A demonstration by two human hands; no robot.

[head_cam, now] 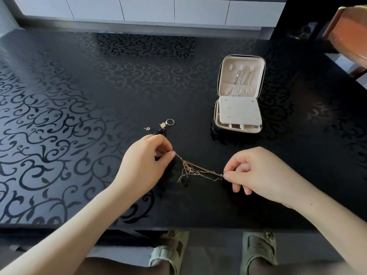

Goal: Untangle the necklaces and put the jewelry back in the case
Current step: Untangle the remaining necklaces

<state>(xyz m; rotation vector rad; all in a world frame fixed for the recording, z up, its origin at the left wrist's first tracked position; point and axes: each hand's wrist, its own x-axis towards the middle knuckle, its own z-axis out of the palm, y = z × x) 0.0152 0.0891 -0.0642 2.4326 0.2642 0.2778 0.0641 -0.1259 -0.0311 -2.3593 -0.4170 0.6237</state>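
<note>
Pinching fine knotted chains (195,170), left hand (145,165) and right hand (258,173) grips both holding

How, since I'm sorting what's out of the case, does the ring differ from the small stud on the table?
The ring is an open silvery hoop; the stud is a tiny gold-toned bead on a thin post. The ring is the larger. Both lie loose on the table, outside the case.

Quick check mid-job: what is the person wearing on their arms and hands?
The left hand and right hand are bare: no gloves, watch or bracelet, and no rings on the fingers that show. The left arm and right arm show no sleeve up to the frame's edge.
</note>
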